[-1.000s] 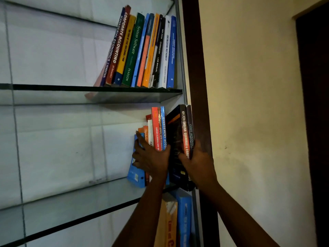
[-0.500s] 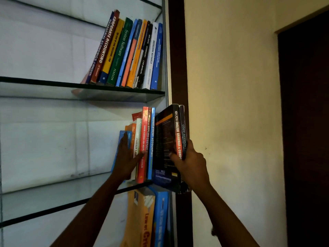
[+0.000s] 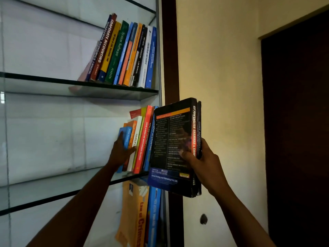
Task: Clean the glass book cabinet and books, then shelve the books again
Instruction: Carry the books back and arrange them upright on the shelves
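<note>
My right hand (image 3: 201,163) grips two black books (image 3: 175,143), an English grammar book and a thinner one behind it, held upright in front of the cabinet's right edge and clear of the middle glass shelf (image 3: 53,191). A row of upright books (image 3: 140,139) stands at that shelf's right end. My left hand (image 3: 121,151) presses against the row's left side, fingers on the blue outermost book.
The upper glass shelf (image 3: 44,86) carries several leaning books (image 3: 124,52). Below the middle shelf stand an orange book (image 3: 135,214) and a blue one. A dark wooden frame post (image 3: 170,50) borders the cabinet; beyond it are a cream wall and a dark door (image 3: 299,122).
My right hand has pulled the two black books out of the row, forward and to the right. My left hand has shifted to the row's left side and holds it.
</note>
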